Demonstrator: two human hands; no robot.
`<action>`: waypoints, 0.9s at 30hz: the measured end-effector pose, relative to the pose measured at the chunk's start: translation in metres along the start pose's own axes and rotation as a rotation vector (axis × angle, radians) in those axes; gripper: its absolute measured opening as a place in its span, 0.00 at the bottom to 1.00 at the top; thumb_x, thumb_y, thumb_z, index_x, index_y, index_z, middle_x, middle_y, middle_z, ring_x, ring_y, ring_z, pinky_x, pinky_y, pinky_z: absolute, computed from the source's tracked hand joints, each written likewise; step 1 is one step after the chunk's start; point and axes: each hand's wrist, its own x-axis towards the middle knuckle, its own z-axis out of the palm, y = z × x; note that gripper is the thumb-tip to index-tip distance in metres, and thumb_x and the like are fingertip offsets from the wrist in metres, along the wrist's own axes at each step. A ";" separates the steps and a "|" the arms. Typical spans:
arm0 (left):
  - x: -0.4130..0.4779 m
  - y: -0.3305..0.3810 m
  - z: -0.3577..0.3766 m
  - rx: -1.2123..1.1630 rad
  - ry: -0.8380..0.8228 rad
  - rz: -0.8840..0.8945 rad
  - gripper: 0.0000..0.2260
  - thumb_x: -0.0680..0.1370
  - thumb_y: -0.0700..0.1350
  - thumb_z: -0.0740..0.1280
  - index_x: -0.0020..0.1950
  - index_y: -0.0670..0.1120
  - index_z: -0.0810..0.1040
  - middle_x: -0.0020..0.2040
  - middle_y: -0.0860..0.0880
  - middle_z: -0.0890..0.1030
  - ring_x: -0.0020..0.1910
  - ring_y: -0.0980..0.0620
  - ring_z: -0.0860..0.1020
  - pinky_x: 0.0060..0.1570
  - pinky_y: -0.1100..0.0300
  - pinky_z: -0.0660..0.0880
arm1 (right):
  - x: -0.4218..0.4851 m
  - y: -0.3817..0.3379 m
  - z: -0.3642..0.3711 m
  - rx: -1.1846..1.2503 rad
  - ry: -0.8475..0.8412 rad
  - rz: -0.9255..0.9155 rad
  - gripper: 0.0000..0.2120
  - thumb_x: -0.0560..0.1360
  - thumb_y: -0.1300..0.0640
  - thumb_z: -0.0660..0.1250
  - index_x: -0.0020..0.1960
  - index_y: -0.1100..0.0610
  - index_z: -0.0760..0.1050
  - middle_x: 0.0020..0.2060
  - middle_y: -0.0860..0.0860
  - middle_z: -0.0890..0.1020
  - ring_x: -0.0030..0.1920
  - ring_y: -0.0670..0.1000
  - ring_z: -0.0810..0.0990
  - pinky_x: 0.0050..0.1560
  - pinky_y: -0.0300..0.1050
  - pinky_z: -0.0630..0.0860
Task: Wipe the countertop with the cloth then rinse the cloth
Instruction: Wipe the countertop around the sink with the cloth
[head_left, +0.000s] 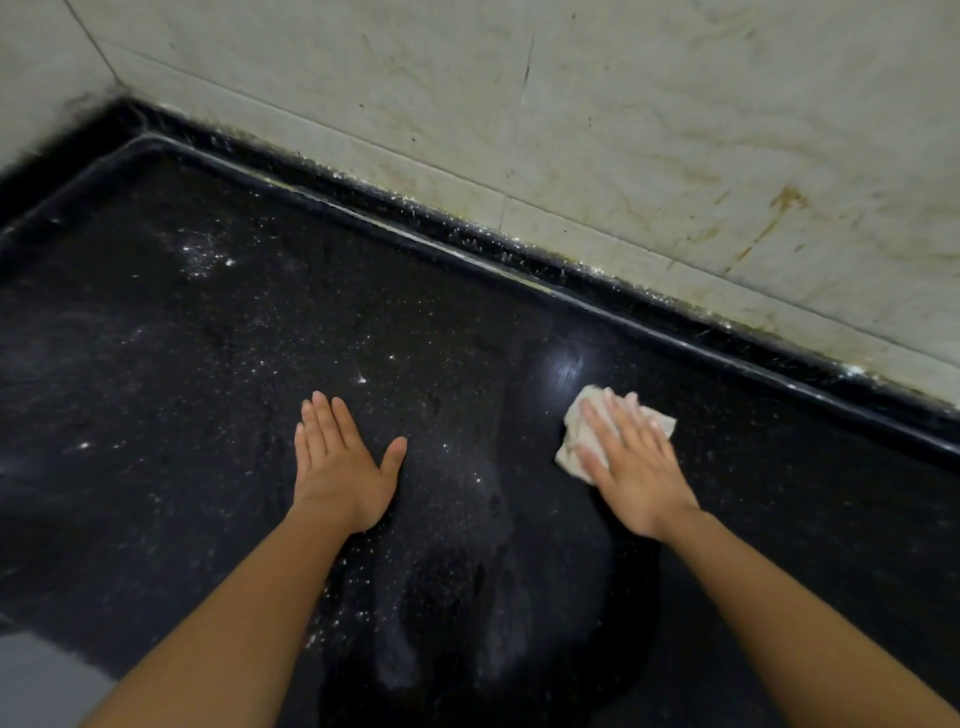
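Observation:
A black speckled countertop (208, 364) fills the view, dusted with white specks and smears. A small crumpled off-white cloth (574, 431) lies on it at centre right. My right hand (631, 462) presses flat on the cloth with straight fingers, covering most of it. My left hand (340, 465) rests flat on the bare counter to the left of the cloth, fingers spread and holding nothing.
A raised black rim (519, 244) runs along the counter's back edge, below a stained pale tiled wall (623, 130). The wall turns a corner at the upper left. A grey floor patch (47, 680) shows past the counter's front edge at bottom left.

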 end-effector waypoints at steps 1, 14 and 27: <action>0.001 0.000 0.000 -0.001 -0.003 0.002 0.40 0.77 0.66 0.40 0.72 0.36 0.28 0.73 0.38 0.28 0.73 0.43 0.29 0.72 0.50 0.32 | 0.008 0.006 -0.002 0.029 0.025 0.083 0.29 0.79 0.36 0.39 0.77 0.41 0.37 0.77 0.45 0.38 0.76 0.49 0.33 0.73 0.46 0.34; 0.006 0.001 -0.003 -0.018 -0.050 0.009 0.39 0.77 0.65 0.39 0.71 0.37 0.26 0.71 0.38 0.25 0.71 0.43 0.26 0.71 0.50 0.31 | 0.120 -0.088 -0.019 0.235 0.099 0.378 0.29 0.82 0.44 0.42 0.79 0.50 0.38 0.78 0.53 0.38 0.76 0.56 0.33 0.74 0.55 0.33; 0.006 0.001 -0.004 -0.024 -0.053 -0.010 0.39 0.77 0.66 0.39 0.71 0.38 0.26 0.71 0.39 0.25 0.71 0.44 0.26 0.71 0.51 0.30 | 0.168 -0.162 -0.029 0.098 -0.031 -0.166 0.29 0.82 0.41 0.43 0.79 0.48 0.39 0.78 0.50 0.38 0.76 0.55 0.32 0.73 0.53 0.32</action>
